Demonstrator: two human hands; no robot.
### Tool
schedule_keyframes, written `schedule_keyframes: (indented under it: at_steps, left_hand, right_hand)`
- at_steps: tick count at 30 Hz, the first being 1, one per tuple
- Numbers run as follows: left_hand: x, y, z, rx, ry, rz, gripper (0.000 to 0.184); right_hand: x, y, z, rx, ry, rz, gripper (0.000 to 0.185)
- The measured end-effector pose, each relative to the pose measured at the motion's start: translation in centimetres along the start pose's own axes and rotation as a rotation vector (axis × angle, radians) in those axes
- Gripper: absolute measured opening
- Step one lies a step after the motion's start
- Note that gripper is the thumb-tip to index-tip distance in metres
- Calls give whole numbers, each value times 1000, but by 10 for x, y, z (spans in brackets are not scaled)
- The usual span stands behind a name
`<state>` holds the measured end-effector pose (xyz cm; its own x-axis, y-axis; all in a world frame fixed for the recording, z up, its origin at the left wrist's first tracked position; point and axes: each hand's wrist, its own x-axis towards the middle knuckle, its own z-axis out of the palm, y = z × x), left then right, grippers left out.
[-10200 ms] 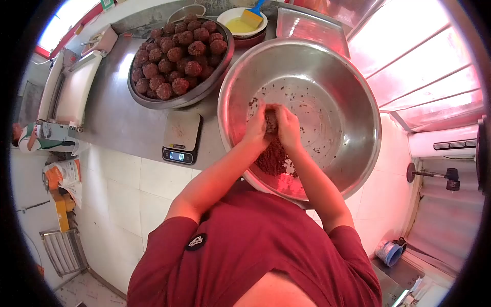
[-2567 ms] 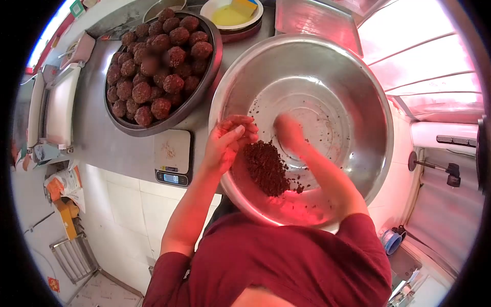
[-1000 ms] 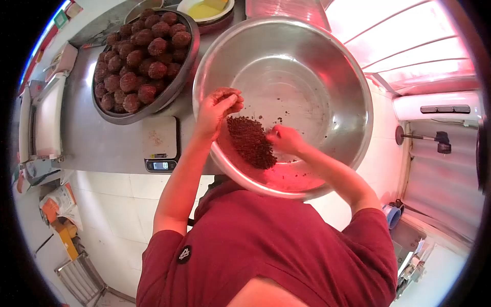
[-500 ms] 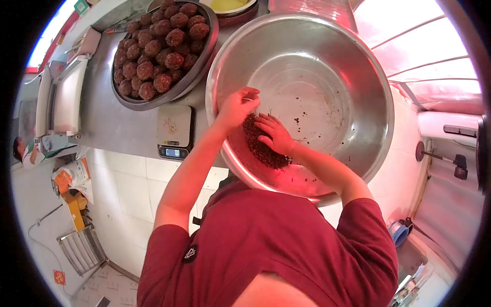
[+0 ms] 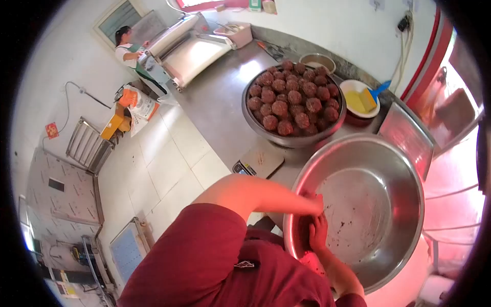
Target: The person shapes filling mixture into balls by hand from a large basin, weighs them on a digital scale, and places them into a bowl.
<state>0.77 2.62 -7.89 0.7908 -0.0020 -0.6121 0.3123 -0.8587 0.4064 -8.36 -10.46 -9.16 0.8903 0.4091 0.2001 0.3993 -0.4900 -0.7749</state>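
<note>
Steel basin (image 5: 376,220), hands (image 5: 319,233) at dark crumbs (image 5: 302,233)

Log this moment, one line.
left hand: in basin, grip unclear | right hand: beside left | dark crumbs: partly hidden | balls: heaped in pan

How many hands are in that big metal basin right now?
2. The left hand is at the left side of the basin as pictured, and the right hand is just below it in the view. Some of their fingers are blurred or hidden, but both hands show.
</note>
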Motion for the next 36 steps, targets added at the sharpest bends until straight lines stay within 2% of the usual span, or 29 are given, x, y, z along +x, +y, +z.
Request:
schedule_keyframes:
  at_steps: [3,4,7,8,11,12,15,18,21,24,26,28,31,34,36]
  left_hand:
    - [-5,3,36,-10,-45,-67,41]
    - [-6,4,46,-11,-62,-77,41]
    - [-10,8,61,-42,-95,-94,40]
    - [-10,9,64,-56,-97,-98,40]
    - [-7,10,67,-132,-98,-120,40]
    - [-6,12,66,-166,-93,-121,40]
    - [-4,21,65,-302,-64,-130,41]
    - [-5,31,64,-544,-29,-146,42]
    - [-5,44,56,-917,-38,-184,44]
    - [-9,59,32,-1401,-181,-214,46]
    - [-13,59,22,-1698,-291,-188,40]
    - [28,43,80,-1925,-373,7,32]
    - [-32,61,11,-1809,-448,-237,39]
    - [-55,65,-11,-1873,-445,-205,40]
    - [-59,69,-24,-1916,-440,-161,41]
  right_hand:
    - [0,-1,3,97,3,43,47]
    - [1,-5,3,157,67,22,46]
    - [-2,-16,25,1218,173,392,40]
    - [-11,-20,36,1009,276,369,41]
    - [-7,-10,48,1284,224,472,41]
    - [7,-25,33,1479,199,713,40]
    - [25,-24,29,1857,219,737,44]
    - [29,-24,5,1643,354,743,42]
    - [48,-32,-21,1080,484,624,39]
    - [65,-47,-37,870,622,639,32]
    - [78,-52,-41,731,664,589,28]
    - [81,-61,-46,551,665,506,23]
    - [81,-42,-43,630,668,567,18]
    - [87,-74,-49,548,651,503,23]
    - [86,-64,-51,213,567,372,28]
